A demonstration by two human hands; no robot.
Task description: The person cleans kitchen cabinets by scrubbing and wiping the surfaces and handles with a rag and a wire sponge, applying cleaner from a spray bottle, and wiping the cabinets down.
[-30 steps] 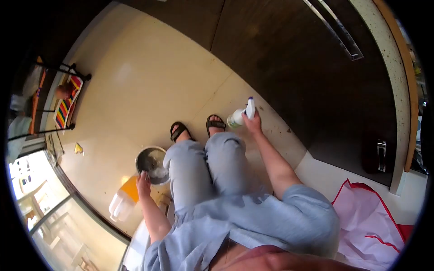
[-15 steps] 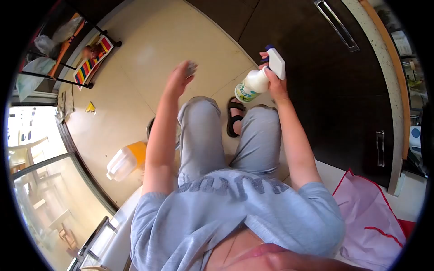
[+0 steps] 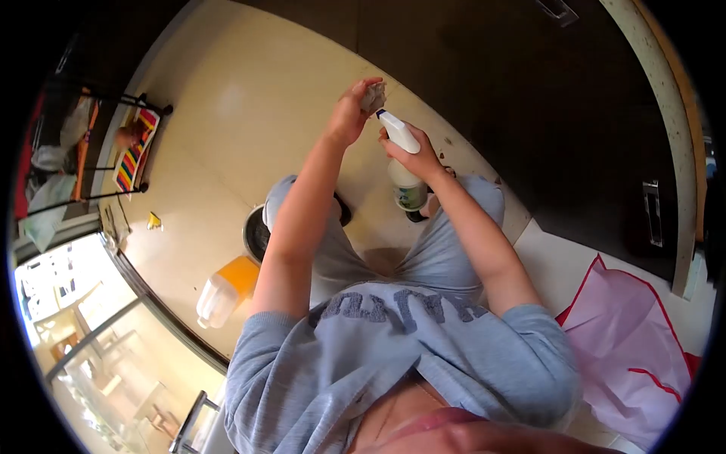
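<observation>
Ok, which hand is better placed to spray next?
The right hand, I'd judge: it grips the white plastic spray bottle near its top, with the dark-blue nozzle tip close to the crumpled grey pad in the left hand.

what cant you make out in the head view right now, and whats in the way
Grey wad in the left hand: head view; too small and blurred to tell what it is.
Spray bottle in the right hand: head view; label print too small and blurred to read.
Basin: head view; much of it is hidden behind the left arm.
Upper cabinet handle: head view; cut off by the top edge.
</observation>
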